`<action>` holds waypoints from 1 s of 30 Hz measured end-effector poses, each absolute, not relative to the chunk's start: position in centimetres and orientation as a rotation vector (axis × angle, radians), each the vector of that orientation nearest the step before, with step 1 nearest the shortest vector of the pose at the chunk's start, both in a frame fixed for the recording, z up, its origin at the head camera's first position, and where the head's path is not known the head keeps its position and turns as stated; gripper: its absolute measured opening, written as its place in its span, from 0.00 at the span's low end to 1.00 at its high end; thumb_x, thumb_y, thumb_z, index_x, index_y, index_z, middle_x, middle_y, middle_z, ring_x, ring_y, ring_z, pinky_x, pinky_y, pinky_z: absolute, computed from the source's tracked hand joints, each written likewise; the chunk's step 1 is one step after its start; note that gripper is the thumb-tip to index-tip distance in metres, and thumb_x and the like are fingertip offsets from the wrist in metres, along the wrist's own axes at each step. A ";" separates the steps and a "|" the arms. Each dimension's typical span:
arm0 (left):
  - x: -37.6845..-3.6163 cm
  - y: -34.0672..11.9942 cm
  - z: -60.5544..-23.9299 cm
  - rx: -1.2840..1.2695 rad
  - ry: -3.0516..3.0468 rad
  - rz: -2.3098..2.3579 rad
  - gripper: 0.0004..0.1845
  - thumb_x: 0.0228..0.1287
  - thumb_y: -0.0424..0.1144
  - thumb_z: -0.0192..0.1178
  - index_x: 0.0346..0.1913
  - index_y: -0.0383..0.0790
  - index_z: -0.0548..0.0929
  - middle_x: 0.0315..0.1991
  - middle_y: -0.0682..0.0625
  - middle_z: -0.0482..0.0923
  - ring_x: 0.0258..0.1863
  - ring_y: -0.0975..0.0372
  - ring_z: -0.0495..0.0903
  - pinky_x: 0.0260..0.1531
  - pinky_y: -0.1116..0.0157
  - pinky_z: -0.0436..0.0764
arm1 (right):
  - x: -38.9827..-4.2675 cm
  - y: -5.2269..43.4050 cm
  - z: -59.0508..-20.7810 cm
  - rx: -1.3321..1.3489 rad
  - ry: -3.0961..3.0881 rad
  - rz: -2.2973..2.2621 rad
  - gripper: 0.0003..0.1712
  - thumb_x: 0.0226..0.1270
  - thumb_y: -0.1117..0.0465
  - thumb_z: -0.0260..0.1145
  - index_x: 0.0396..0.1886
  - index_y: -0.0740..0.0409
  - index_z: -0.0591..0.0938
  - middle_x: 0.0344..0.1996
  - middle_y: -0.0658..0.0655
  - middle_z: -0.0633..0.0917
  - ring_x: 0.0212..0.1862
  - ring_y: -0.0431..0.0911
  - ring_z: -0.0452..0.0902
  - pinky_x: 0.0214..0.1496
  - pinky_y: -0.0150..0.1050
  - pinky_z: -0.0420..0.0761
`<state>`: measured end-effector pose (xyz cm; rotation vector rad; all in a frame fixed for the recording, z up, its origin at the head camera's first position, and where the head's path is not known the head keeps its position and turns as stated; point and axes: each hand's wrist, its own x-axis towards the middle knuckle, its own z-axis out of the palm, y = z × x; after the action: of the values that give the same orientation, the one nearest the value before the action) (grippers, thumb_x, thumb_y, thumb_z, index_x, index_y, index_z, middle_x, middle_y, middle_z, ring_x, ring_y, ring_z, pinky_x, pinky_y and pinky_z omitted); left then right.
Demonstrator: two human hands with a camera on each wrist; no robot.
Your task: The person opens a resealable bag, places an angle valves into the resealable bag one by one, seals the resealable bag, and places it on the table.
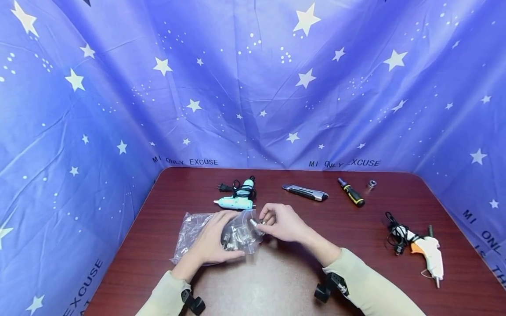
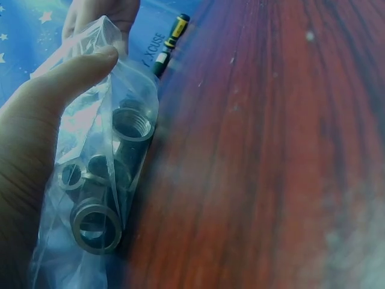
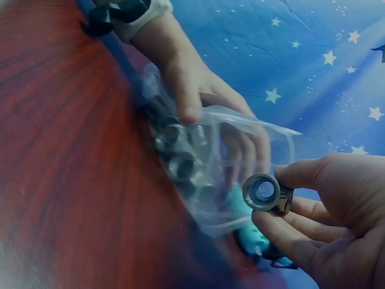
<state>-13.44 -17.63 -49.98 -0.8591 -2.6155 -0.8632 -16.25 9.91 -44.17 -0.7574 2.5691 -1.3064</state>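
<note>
My left hand (image 1: 213,239) holds a clear plastic bag (image 1: 189,230) on the table, thumb on the near side and fingers behind. Inside the bag lie several metal pipe fittings (image 2: 96,232), one with a threaded opening facing up in the left wrist view. At the bag's right end, my right hand (image 1: 287,223) pinches a short metal pipe fitting (image 3: 281,201) between thumb and fingers. Its round opening faces the right wrist camera. This fitting is outside the bag, close to the bag's open edge (image 3: 258,122).
Behind the bag lies a light blue glue gun (image 1: 237,202) with a coiled black cord. Farther right are a utility knife (image 1: 306,192), a yellow-black screwdriver (image 1: 352,194) and a small metal fitting (image 1: 371,184). A white-orange glue gun (image 1: 432,256) lies at the right.
</note>
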 end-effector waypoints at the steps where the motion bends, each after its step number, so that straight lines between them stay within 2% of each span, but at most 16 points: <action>1: -13.4 -17.7 -50.0 -0.860 -2.615 -0.861 0.58 0.37 0.68 0.82 0.76 0.57 0.72 0.68 0.60 0.76 0.68 0.61 0.76 0.69 0.50 0.78 | -16.2 9.5 -44.4 -0.755 2.561 -1.319 0.13 0.65 0.56 0.79 0.38 0.56 0.83 0.31 0.49 0.90 0.32 0.35 0.86 0.39 0.29 0.87; 8: -13.3 -17.8 -49.7 -0.846 -2.638 -0.893 0.58 0.38 0.67 0.83 0.76 0.58 0.71 0.69 0.60 0.76 0.69 0.61 0.75 0.73 0.51 0.76 | -16.1 7.2 -46.1 -0.715 2.542 -1.368 0.12 0.64 0.56 0.80 0.37 0.55 0.84 0.31 0.49 0.90 0.32 0.34 0.86 0.38 0.28 0.86; 14: -13.3 -17.7 -49.7 -0.854 -2.615 -0.914 0.56 0.38 0.65 0.83 0.75 0.56 0.72 0.68 0.60 0.77 0.69 0.60 0.76 0.71 0.51 0.77 | -15.5 5.9 -46.5 -0.677 2.518 -1.405 0.13 0.64 0.56 0.81 0.37 0.54 0.84 0.31 0.48 0.90 0.31 0.33 0.85 0.38 0.28 0.86; 22: -13.3 -17.8 -49.8 -0.836 -2.630 -0.956 0.55 0.39 0.63 0.84 0.75 0.56 0.73 0.68 0.59 0.77 0.69 0.62 0.75 0.71 0.53 0.77 | -14.8 5.5 -46.7 -0.672 2.501 -1.420 0.10 0.61 0.57 0.82 0.35 0.54 0.87 0.29 0.50 0.92 0.31 0.36 0.89 0.35 0.28 0.86; 30: -13.3 -17.7 -49.9 -0.845 -2.620 -0.956 0.55 0.39 0.63 0.84 0.74 0.54 0.73 0.68 0.59 0.77 0.68 0.62 0.75 0.70 0.53 0.78 | -15.0 6.1 -46.1 -0.749 2.466 -1.424 0.09 0.62 0.61 0.81 0.34 0.53 0.86 0.31 0.51 0.92 0.33 0.35 0.88 0.38 0.29 0.88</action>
<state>-13.33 -17.70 -49.90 -0.8450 -2.6200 -0.9558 -15.04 6.09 -46.15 -0.7494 2.4660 -1.4241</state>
